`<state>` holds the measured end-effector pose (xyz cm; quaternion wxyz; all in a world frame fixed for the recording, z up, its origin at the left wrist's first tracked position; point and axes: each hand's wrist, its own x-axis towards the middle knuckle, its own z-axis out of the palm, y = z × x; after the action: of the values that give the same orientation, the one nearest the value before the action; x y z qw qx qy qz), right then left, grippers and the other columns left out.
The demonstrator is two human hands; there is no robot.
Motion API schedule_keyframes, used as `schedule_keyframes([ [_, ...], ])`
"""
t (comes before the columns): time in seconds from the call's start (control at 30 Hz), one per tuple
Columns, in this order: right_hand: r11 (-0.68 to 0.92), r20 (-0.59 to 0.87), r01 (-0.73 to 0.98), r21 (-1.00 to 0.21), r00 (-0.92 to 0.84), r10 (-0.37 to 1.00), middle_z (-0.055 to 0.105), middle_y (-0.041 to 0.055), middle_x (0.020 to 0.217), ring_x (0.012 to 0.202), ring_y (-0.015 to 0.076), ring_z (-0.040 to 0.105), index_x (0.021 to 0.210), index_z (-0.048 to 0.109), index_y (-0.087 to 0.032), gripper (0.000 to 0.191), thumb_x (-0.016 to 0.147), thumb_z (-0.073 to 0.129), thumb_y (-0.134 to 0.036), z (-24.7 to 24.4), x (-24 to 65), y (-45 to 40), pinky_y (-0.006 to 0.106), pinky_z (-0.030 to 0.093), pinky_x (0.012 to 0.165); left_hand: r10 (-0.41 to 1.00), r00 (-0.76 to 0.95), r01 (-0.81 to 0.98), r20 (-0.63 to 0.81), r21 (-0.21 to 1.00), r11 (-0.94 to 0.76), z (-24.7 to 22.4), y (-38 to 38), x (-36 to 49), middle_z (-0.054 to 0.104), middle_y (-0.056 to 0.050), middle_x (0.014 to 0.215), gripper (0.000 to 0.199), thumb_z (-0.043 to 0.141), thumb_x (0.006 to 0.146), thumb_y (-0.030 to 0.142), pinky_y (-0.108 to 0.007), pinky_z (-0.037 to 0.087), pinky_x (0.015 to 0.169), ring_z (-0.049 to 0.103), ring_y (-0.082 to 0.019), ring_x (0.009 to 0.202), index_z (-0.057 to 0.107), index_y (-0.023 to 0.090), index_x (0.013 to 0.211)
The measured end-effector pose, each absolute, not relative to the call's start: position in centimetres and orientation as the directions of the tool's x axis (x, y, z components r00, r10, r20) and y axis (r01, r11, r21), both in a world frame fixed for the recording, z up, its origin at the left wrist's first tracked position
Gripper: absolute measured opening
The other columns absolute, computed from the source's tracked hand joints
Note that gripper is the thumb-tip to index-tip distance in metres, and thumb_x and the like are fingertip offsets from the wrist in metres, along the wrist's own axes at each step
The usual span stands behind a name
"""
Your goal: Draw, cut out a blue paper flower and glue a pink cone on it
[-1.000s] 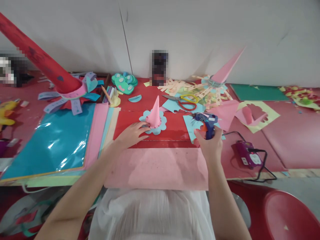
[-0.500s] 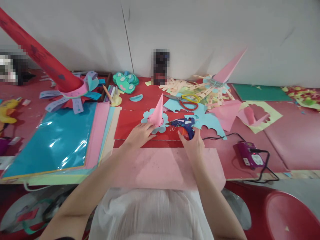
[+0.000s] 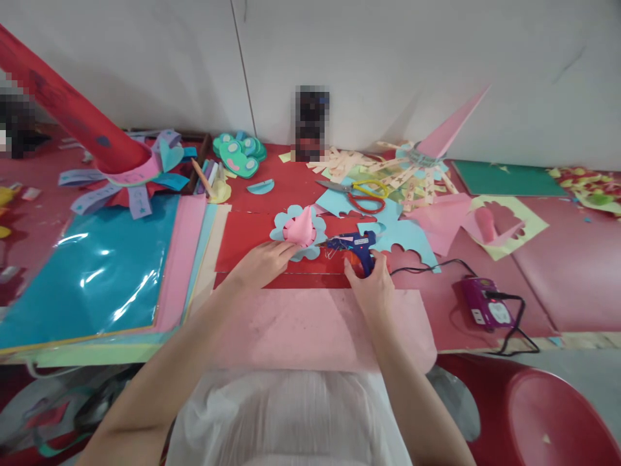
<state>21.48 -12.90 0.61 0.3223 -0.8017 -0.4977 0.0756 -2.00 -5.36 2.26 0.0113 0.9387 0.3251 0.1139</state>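
My right hand (image 3: 372, 285) grips the handle of a blue hot glue gun (image 3: 359, 243), whose nozzle points left at the edge of a light blue paper flower (image 3: 277, 233). A pink paper cone (image 3: 301, 228) stands in the middle of the flower, its point leaning slightly towards me. My left hand (image 3: 264, 262) holds the near left side of the flower and cone; its fingertips are partly hidden at the cone's base. Thin glue strings hang about the gun's front. A black cord (image 3: 422, 266) runs from the gun to the right.
Scissors (image 3: 356, 191) lie behind the gun on blue paper scraps (image 3: 402, 236). A purple power adapter (image 3: 488, 304) sits at right. Wrapped blue paper sheets (image 3: 107, 259) lie at left, beside a tall red cone (image 3: 87, 116). A phone-like object (image 3: 311, 123) leans on the wall.
The pink cone has tipped towards me, with the blue flower tilted up so more of it shows. The glue gun's nozzle has come closer to the flower's right edge. The view has shifted slightly.
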Motion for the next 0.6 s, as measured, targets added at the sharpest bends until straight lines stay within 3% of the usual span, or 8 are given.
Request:
schedule_keyframes([
  [0.07, -0.296, 0.201, 0.743, -0.6, 0.498, 0.843, 0.066, 0.0152, 0.105, 0.092, 0.03, 0.062, 0.113, 0.05, -0.017, 0.059, 0.074, 0.053, -0.06, 0.6, 21.5, -12.9, 0.04, 0.047, 0.074, 0.607, 0.771, 0.601, 0.192, 0.096, -0.794, 2.3, -5.3, -2.2, 0.068, -0.005, 0.115, 0.043, 0.045, 0.082, 0.001, -0.032, 0.053, 0.084, 0.065, -0.019, 0.099, 0.057, 0.02, 0.119],
  [0.17, -0.302, 0.199, 0.738, -0.604, 0.506, 0.839, 0.065, 0.015, 0.105, 0.091, 0.03, 0.062, 0.113, 0.05, -0.018, 0.059, 0.073, 0.053, -0.061, 0.6, 21.5, -12.8, 0.04, 0.047, 0.074, 0.599, 0.778, 0.592, 0.188, 0.098, -0.8, 2.4, -5.1, -2.3, 0.07, -0.005, 0.109, 0.026, 0.049, 0.09, 0.017, -0.031, 0.053, 0.08, 0.067, -0.02, 0.095, 0.061, 0.021, 0.113],
  [0.27, -0.315, 0.183, 0.731, -0.605, 0.513, 0.839, 0.065, 0.0153, 0.105, 0.091, 0.0302, 0.062, 0.112, 0.05, -0.017, 0.059, 0.072, 0.053, -0.061, 0.6, 21.5, -12.8, 0.039, 0.046, 0.073, 0.568, 0.806, 0.571, 0.165, 0.035, -0.82, 2.5, -4.8, -2.1, 0.071, -0.006, 0.103, 0.024, 0.051, 0.091, 0.027, -0.031, 0.053, 0.077, 0.067, -0.02, 0.089, 0.062, 0.018, 0.111],
  [0.5, -0.312, 0.165, 0.712, -0.629, 0.514, 0.842, 0.065, 0.0147, 0.102, 0.091, 0.0304, 0.062, 0.11, 0.05, -0.017, 0.058, 0.072, 0.052, -0.06, 1.0, 21.3, -12.7, 0.038, 0.046, 0.071, 0.458, 0.885, 0.464, 0.086, -0.084, -0.882, 2.8, -4.0, -1.9, 0.072, -0.007, 0.097, 0.042, 0.04, 0.082, -0.003, -0.027, 0.049, 0.062, 0.067, -0.017, 0.077, 0.059, 0.016, 0.115],
  [0.6, -0.312, 0.164, 0.709, -0.632, 0.516, 0.841, 0.065, 0.0151, 0.103, 0.092, 0.0309, 0.062, 0.111, 0.05, -0.016, 0.058, 0.072, 0.052, -0.059, 1.1, 21.3, -12.7, 0.038, 0.046, 0.071, 0.466, 0.882, 0.472, 0.074, -0.118, -0.874, 2.9, -3.8, -2.2, 0.072, -0.007, 0.089, 0.042, 0.041, 0.081, -0.004, -0.03, 0.048, 0.056, 0.067, -0.02, 0.072, 0.059, 0.013, 0.115],
])
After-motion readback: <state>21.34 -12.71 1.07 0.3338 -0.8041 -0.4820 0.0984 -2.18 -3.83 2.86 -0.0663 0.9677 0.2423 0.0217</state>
